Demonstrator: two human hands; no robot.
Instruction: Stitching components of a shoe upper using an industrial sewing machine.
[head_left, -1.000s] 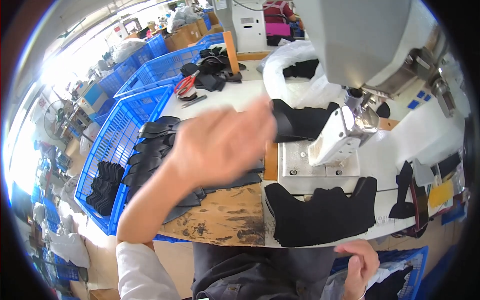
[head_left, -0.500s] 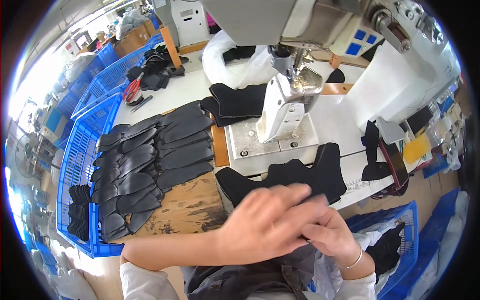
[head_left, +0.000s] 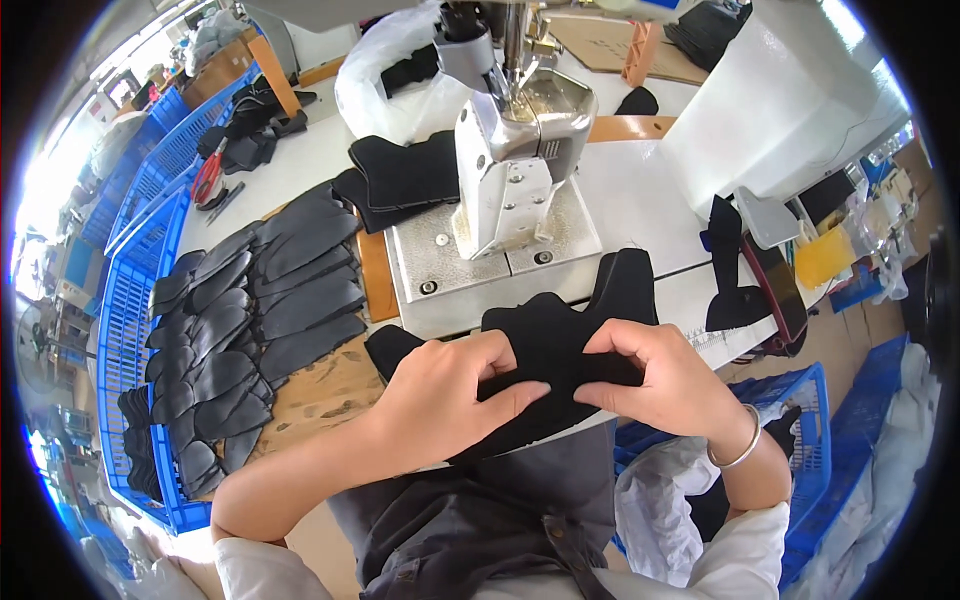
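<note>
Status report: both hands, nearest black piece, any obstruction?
Left hand, right hand: both on black piece. Piece in front of machine post. No obstruction seen.

The cloth (head_left: 545,335) is plain matt black; the overlapping leather pieces (head_left: 305,265) are glossy charcoal. Dark brown streaks and blotches mottle the tan board (head_left: 325,395). The worktop (head_left: 630,190) is white, the slotted basket (head_left: 186,515) blue, the scissors (head_left: 208,178) red-handled. The person wears white sleeves (head_left: 745,550), a dark grey apron (head_left: 450,520) and a silver bracelet (head_left: 756,432).
</note>
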